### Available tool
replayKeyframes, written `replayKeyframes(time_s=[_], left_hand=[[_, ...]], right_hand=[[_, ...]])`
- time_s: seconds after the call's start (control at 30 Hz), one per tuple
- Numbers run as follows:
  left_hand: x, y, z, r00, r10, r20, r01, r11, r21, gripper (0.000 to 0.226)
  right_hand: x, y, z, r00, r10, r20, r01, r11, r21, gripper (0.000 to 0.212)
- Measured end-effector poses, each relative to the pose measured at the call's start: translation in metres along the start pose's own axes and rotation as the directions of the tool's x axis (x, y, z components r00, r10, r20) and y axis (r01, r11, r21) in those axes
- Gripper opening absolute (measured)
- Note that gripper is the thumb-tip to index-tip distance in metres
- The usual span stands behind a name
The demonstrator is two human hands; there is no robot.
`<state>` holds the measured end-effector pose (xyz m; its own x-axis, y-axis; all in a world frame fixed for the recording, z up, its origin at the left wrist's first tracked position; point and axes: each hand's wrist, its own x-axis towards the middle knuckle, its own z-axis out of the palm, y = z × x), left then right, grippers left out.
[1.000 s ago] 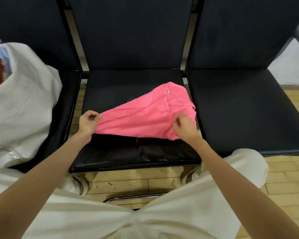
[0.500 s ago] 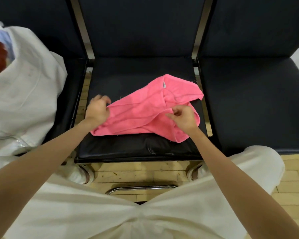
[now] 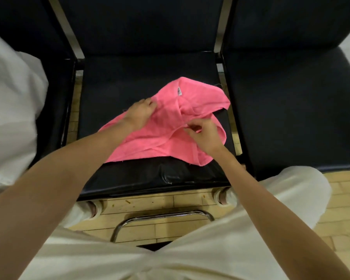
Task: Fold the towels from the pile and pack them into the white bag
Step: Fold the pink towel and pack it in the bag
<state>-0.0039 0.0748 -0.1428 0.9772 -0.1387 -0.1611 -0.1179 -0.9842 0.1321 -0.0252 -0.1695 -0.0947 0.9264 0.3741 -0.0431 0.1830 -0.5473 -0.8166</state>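
A pink towel (image 3: 150, 138) with a small white label lies rumpled on the middle black seat (image 3: 113, 81). My left hand (image 3: 138, 115) lies on the towel's upper left part, with its fingers curled into the fabric near the far edge. My right hand (image 3: 203, 134) pinches a fold of the towel near its right side. The white bag (image 3: 10, 110) stands on the left seat, cut off by the frame edge; its opening is out of view.
A bare black seat (image 3: 291, 110) stands on the right. Black backrests with metal posts rise behind. Below the seat edge are a chrome chair frame (image 3: 162, 216), wooden floor and my white-clothed knees.
My left hand has moved right and away from me, from the towel's left corner onto its middle. The right hand shifted slightly inward, still pinching fabric. The towel is more bunched.
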Motion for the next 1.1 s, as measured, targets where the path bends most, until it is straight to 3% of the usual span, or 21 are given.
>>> replayKeyframes(time_s=[0.27,0.33,0.4,0.47,0.53,0.57,0.6,0.73,0.87,1.0,1.1], left_hand=[[0.008,-0.017,0.002,0.990,0.132,-0.041,-0.131,0.991,0.009,0.034],[0.008,-0.018,-0.001,0.991,0.080,-0.107,-0.093,0.987,-0.128,0.024],[0.007,-0.016,-0.005,0.982,-0.104,-0.159,0.039,0.928,-0.370,0.017],[0.011,-0.014,-0.008,0.885,-0.437,-0.160,0.243,0.727,-0.642,0.017],[0.014,-0.016,-0.013,0.674,-0.739,0.001,0.406,0.369,-0.836,0.024],[0.015,-0.021,-0.014,0.599,-0.795,0.091,0.452,0.242,-0.859,0.027],[0.015,-0.023,-0.015,0.581,-0.800,0.153,0.508,0.209,-0.836,0.028],[0.011,-0.024,-0.018,0.661,-0.722,0.204,0.606,0.354,-0.712,0.042],[0.017,-0.023,-0.025,0.755,-0.654,0.044,0.572,0.625,-0.531,0.049],[0.022,-0.030,-0.023,0.876,-0.461,-0.141,0.378,0.839,-0.392,0.039],[0.019,-0.036,-0.015,0.908,-0.317,-0.275,0.222,0.919,-0.324,0.038]], right_hand=[[0.009,-0.004,0.013,1.000,0.002,-0.012,-0.004,0.995,-0.102,0.012],[0.011,-0.006,0.016,1.000,0.001,-0.009,-0.002,0.995,-0.103,0.012],[0.013,-0.008,0.019,1.000,0.004,0.001,-0.004,0.994,-0.108,0.011],[0.012,-0.011,0.022,1.000,0.011,0.015,-0.009,0.994,-0.110,0.012],[0.012,-0.012,0.024,1.000,0.006,0.030,-0.003,0.994,-0.111,0.012],[0.012,-0.012,0.025,0.999,0.007,0.039,-0.002,0.994,-0.108,0.012],[0.012,-0.012,0.026,0.999,0.010,0.051,-0.005,0.995,-0.104,0.012],[0.013,-0.012,0.028,0.995,0.027,0.091,-0.017,0.994,-0.107,0.013],[0.015,-0.011,0.029,0.997,0.038,0.067,-0.030,0.993,-0.113,0.014],[0.015,-0.012,0.024,0.998,0.034,0.044,-0.030,0.995,-0.094,0.016],[0.013,-0.010,0.022,0.999,0.031,0.036,-0.028,0.996,-0.086,0.016]])
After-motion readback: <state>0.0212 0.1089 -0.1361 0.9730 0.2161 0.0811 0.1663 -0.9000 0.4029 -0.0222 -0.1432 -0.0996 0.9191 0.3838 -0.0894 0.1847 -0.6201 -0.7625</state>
